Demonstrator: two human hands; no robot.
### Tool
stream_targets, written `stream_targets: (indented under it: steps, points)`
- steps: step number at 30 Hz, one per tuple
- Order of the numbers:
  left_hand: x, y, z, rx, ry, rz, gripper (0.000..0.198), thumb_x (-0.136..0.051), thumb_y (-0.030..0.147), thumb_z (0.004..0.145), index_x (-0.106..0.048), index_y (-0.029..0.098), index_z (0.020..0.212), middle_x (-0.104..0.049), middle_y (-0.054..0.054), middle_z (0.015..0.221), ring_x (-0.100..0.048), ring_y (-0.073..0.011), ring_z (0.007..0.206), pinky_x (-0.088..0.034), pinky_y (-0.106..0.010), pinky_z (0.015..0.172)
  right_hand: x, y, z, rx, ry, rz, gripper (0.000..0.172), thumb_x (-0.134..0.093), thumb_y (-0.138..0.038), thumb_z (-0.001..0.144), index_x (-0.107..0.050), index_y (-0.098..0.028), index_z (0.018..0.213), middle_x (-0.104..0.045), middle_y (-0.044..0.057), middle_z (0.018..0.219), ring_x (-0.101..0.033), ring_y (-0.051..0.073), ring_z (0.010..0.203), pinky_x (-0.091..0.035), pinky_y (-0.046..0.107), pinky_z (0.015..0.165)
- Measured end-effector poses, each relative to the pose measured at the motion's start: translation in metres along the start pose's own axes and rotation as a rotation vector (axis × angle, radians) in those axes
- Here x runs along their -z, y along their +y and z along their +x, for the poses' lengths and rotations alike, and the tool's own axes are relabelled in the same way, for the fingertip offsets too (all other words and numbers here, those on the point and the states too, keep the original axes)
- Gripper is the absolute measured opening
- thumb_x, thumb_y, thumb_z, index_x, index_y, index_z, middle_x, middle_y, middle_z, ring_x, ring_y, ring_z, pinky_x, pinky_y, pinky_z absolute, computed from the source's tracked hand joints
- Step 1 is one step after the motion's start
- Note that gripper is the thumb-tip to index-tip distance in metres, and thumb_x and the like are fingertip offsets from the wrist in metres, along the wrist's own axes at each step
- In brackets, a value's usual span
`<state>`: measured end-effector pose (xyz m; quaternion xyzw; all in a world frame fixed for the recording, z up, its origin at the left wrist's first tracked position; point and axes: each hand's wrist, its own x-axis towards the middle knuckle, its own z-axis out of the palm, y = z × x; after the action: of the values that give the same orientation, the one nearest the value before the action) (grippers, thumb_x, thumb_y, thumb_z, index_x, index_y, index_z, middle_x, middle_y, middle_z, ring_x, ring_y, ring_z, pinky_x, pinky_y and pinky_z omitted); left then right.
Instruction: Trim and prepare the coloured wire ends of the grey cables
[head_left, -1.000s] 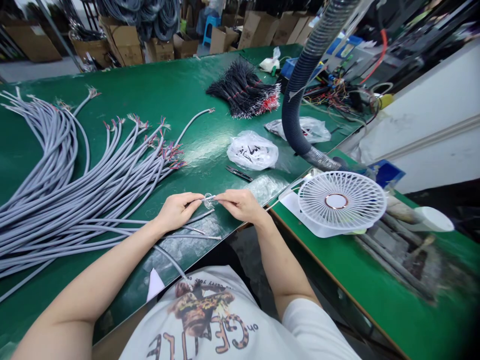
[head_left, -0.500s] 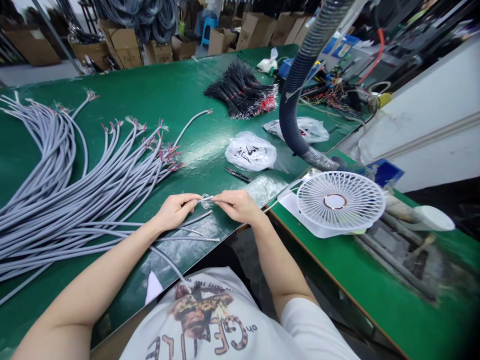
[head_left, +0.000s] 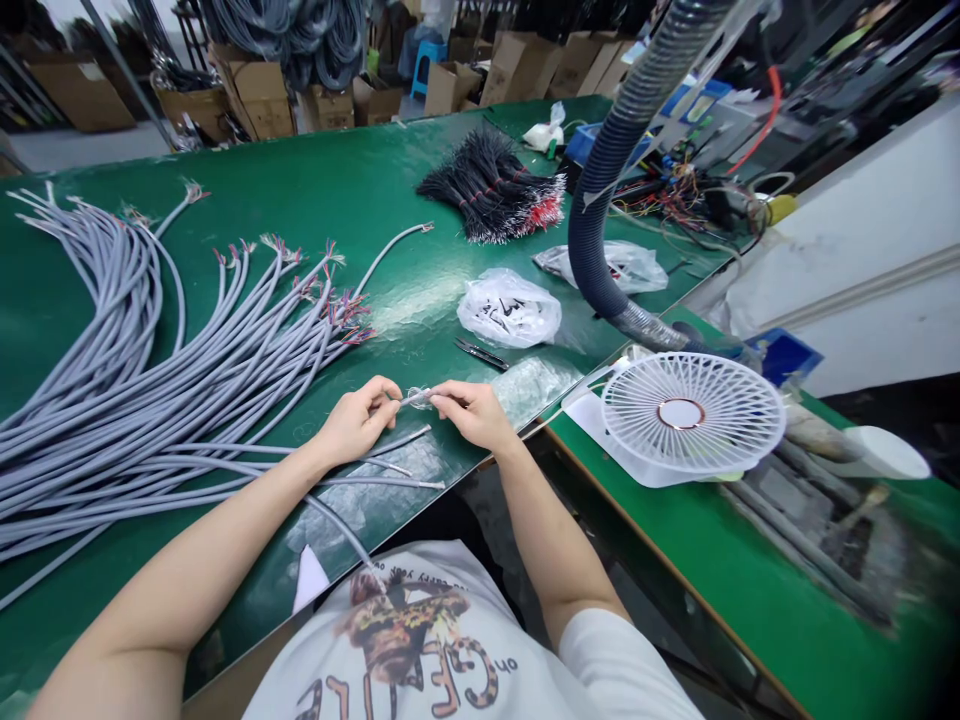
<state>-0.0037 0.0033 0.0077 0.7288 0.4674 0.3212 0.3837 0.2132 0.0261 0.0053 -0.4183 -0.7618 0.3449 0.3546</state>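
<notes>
Between my hands, over the table's near edge, the end of a grey cable (head_left: 415, 399) is stretched, with thin pale strands loose around it. My left hand (head_left: 360, 420) is closed on the cable from the left. The fingertips of my right hand (head_left: 472, 411) pinch its tip from the right. Below lie several separate grey cable ends (head_left: 390, 482), apart from my fingers. To the left spreads a large bundle of grey cables (head_left: 202, 410) with coloured wires showing at their ends. Black-handled snips (head_left: 481, 353) lie just beyond my right hand.
A plastic bag of small black and white parts (head_left: 510, 308) lies past the snips. Farther back is a bundle of black wires (head_left: 491, 190). A ribbed hose (head_left: 589, 220) hangs down at right, near a white fan (head_left: 694, 412) on the side table.
My left fingers have shifted and curled further around the cable. The pale strands look less bunched than before. The whole view has shifted slightly.
</notes>
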Motion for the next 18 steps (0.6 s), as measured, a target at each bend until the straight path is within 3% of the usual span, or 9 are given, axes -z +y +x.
stream_targets:
  steps: [7, 18]
  points:
    - [0.000, 0.003, -0.001, -0.012, -0.004, 0.091, 0.022, -0.044, 0.028, 0.090, -0.061, 0.019, 0.102, -0.061, 0.005, 0.061, -0.047, -0.0084, 0.048, -0.036, -0.020, 0.053, -0.003, 0.003, 0.000, -0.073, -0.001, 0.119, 0.025, -0.056, -0.034, 0.084, -0.070, -0.013, 0.080, -0.057, -0.001, 0.054, -0.042, 0.007, 0.044, -0.032, 0.019, 0.044]
    - [-0.004, -0.007, -0.001, -0.139, 0.042, 0.167, 0.036, -0.041, 0.023, 0.091, -0.067, 0.019, 0.116, -0.070, -0.002, 0.075, -0.061, -0.0118, 0.065, -0.047, -0.022, 0.068, -0.006, 0.000, -0.001, -0.064, 0.014, 0.212, 0.026, -0.059, -0.038, 0.083, -0.070, -0.014, 0.080, -0.057, -0.001, 0.054, -0.042, 0.007, 0.043, -0.033, 0.019, 0.043]
